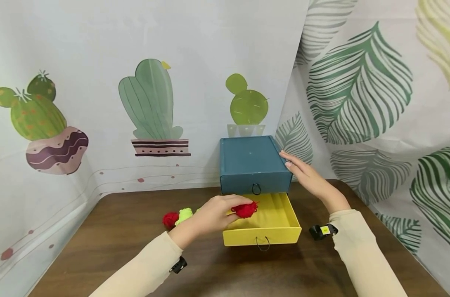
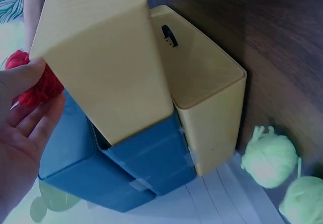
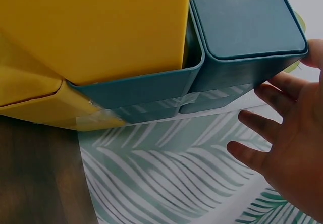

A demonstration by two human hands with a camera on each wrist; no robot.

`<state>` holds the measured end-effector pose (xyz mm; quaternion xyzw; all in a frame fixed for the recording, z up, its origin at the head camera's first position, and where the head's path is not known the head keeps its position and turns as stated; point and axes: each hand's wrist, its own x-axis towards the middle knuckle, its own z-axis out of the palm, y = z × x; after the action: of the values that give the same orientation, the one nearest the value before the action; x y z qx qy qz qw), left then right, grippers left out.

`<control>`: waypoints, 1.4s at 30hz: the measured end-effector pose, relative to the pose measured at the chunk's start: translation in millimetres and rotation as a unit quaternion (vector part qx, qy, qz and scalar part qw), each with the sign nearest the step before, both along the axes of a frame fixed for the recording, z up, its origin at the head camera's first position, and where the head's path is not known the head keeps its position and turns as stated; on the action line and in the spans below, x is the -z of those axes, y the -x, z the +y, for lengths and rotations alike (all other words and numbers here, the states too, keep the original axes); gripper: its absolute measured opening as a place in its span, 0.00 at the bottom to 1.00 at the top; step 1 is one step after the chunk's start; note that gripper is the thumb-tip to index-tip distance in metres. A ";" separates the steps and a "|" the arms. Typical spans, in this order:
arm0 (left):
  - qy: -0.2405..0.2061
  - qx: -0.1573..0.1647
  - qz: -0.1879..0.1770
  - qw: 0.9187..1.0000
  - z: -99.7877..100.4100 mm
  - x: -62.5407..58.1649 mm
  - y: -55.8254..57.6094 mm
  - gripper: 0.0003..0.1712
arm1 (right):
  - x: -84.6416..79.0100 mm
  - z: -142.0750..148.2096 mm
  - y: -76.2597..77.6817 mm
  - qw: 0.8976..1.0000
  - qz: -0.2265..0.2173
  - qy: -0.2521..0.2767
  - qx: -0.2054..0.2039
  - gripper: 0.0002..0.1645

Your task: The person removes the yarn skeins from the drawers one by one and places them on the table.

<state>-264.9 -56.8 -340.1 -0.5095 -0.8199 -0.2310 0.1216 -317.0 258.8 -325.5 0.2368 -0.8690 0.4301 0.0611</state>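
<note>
My left hand [image 1: 214,212] holds a ball of red yarn [image 1: 246,210] between thumb and fingers. Hand and yarn are over the pulled-out yellow drawer [image 1: 262,237], close to its left side. In the left wrist view the red yarn [image 2: 48,86] shows between the thumb and the bent fingers. My right hand [image 1: 306,176] lies against the right edge of the blue drawer box [image 1: 247,156] at the top of the stack, fingers extended. From the right wrist view, the fingertips [image 3: 262,89] are at the blue box's side, spread apart.
Another red yarn ball [image 1: 169,220] and a light green one [image 1: 185,214] lie on the brown table [image 1: 132,231], left of the stack. Two light green balls [image 2: 271,157] show in the left wrist view. Below the open drawer is another yellow drawer [image 2: 212,65]. A patterned curtain [image 1: 202,103] hangs behind.
</note>
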 end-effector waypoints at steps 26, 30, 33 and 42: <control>-0.141 -0.189 -0.004 0.972 -117.1 47.6 16.2 0.29 | -1.2 -1.4 0.2 1.000 0.003 -0.003 -0.004 0.31; -0.139 -0.236 -0.025 0.961 -140.3 60.5 24.1 0.27 | -1.9 -1.9 0.2 1.000 0.005 -0.007 -0.003 0.30; -0.135 -0.263 -0.037 0.955 -156.8 68.0 29.7 0.26 | -1.4 -1.7 0.7 1.000 0.007 -0.007 -0.002 0.30; -0.072 -0.321 -0.040 0.944 -200.3 87.3 46.6 0.20 | 1.8 1.1 2.8 1.000 0.010 -0.008 -0.001 0.31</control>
<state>-311.5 -257.1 -427.4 -0.1998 -0.9254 -0.2583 0.1922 -319.8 259.9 -327.4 0.2423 -0.8714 0.4212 0.0676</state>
